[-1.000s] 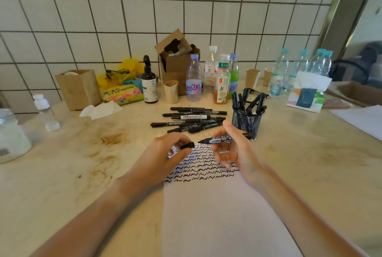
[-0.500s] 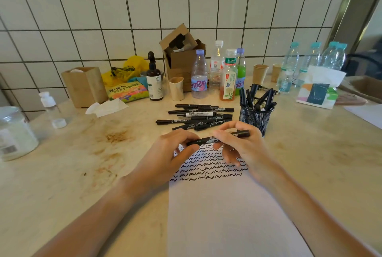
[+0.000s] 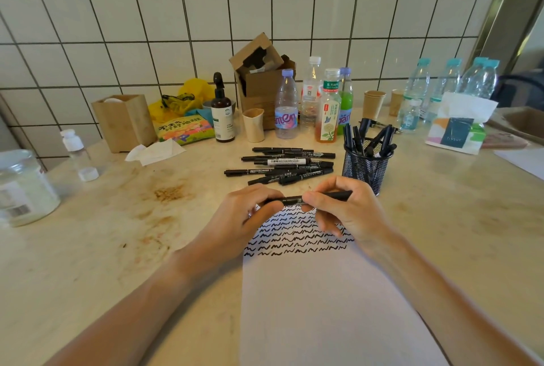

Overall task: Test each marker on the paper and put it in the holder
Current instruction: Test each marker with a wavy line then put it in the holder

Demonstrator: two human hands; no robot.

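Two hands share one marker, held level just above the far end of the paper, w/ the scribble rows right under it. Left hand pinches the left end between thumb and fingers; right hand grips the barrel from the middle to the right end, fingers curled over it. Can't tell if the cap is fully seated, since the fingers hide that end. My guess: capping step, then it goes in the holder.

Holder, a black mesh cup, stands on the counter just beyond the right hand, toward the far edge, w/ several markers already upright in it. About eight or nine more lie in a loose stack left of the holder, between the paper and the row of bottles along the counter's back edge.

Handling, as I judge it: marker is light, stiff, smooth plastic, so a bit slippery; no real risk of breakage. Best hold is mid-barrel w/ thumb and two fingers, leaving the ends free. For the drop-in, tip it upright and aim for a gap between the ones already there. The mesh cup looks light and could tip or slide if a marker catches its rim. Paper is thin and may shift.
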